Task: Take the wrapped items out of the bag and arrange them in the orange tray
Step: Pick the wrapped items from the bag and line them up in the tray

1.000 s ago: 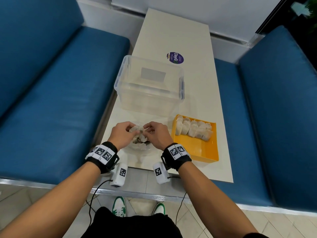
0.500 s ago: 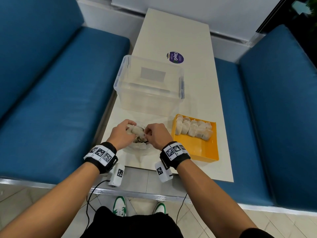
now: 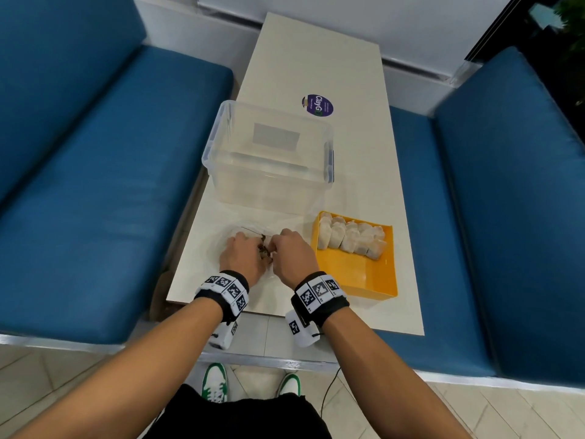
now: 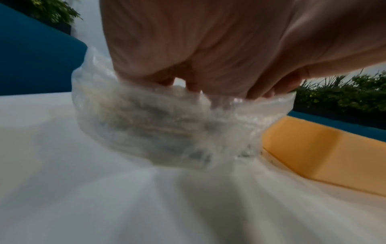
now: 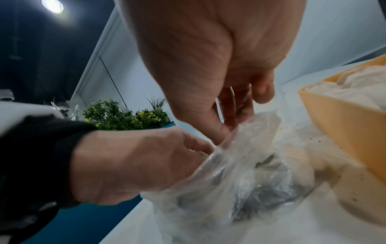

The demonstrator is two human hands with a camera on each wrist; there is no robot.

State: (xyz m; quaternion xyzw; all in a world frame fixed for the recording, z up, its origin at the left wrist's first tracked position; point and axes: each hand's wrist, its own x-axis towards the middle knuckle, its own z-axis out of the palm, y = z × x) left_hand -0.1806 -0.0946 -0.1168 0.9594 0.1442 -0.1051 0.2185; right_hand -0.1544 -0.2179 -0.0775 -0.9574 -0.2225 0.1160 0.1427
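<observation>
A clear plastic bag [image 3: 228, 245] with dark and pale contents lies on the white table [image 3: 316, 58] near its front edge. My left hand [image 3: 243, 256] curls over the bag's [image 4: 167, 128] mouth with its fingertips [image 4: 259, 94] tucked inside; what they touch is hidden. My right hand [image 3: 292, 256] pinches the bag's [image 5: 240, 173] rim between thumb [image 5: 213, 130] and fingers. To the right sits the orange tray [image 3: 357, 277], with several pale wrapped items [image 3: 348, 239] in a row along its far end.
An empty clear plastic tub [image 3: 269, 156] stands just behind the bag. A round purple sticker [image 3: 317, 105] is on the table beyond it. Blue bench cushions [image 3: 95, 172] flank the table on both sides. The tray's near half is bare orange.
A pale wrapped item seen between my hands earlier is out of sight now. Both hands have sunk lower onto the bag's mouth.
</observation>
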